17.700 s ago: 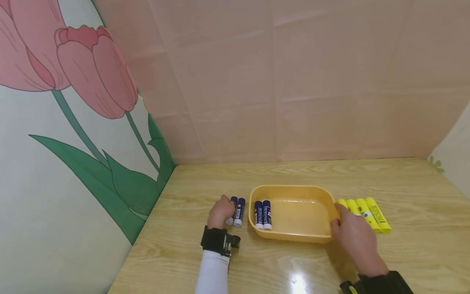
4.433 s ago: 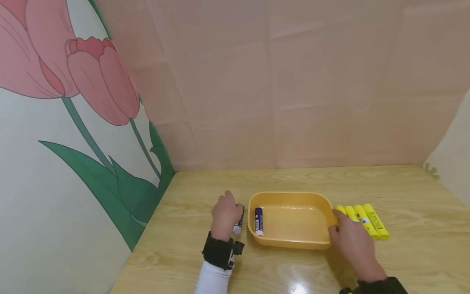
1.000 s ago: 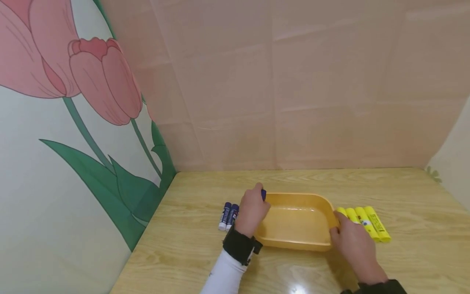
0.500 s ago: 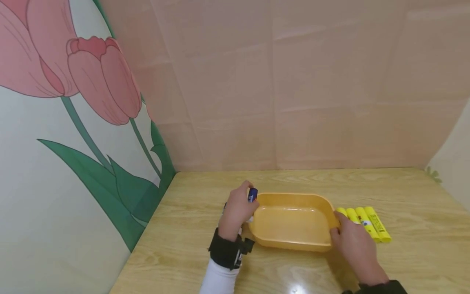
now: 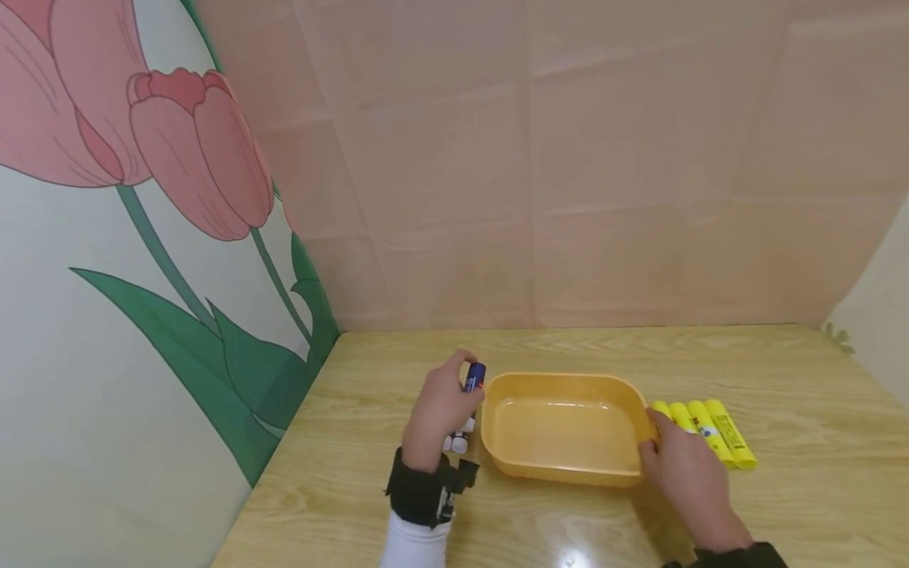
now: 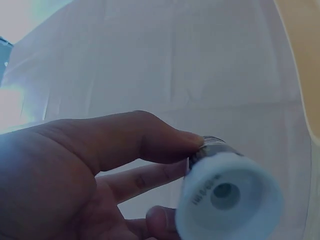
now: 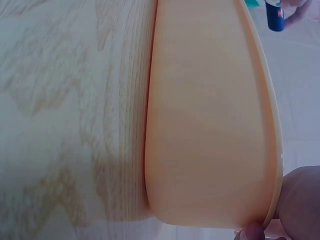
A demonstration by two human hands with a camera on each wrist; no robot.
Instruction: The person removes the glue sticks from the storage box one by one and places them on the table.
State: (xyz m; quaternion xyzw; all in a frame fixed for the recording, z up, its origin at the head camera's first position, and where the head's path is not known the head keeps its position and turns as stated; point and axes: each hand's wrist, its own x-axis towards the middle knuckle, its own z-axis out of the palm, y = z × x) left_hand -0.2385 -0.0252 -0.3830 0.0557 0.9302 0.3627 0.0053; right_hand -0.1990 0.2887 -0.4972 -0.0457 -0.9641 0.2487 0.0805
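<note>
My left hand (image 5: pixel 443 402) pinches a blue glue stick (image 5: pixel 474 376) with a white base between thumb and fingers, just left of the yellow tray. In the left wrist view the white base of that glue stick (image 6: pixel 230 197) faces the camera, with the thumb on its side. Under the hand, more blue glue sticks (image 5: pixel 460 443) lie on the table, mostly hidden by it; their white ends show. My right hand (image 5: pixel 689 469) grips the right end of the tray (image 5: pixel 568 473), thumb and fingers at its rim. Nothing lies inside the tray.
Several yellow glue sticks (image 5: pixel 724 432) lie side by side right of the tray, partly behind my right hand. The wood-patterned table (image 5: pixel 341 505) meets a pinkish covered wall (image 5: pixel 568 197) at the back and a tulip-painted wall (image 5: pixel 199 150) at the left.
The last blue glue stick has left the tray: my left hand has carried it leftward over the rim to above the blue glue sticks on the table. My right hand stays on the tray.
</note>
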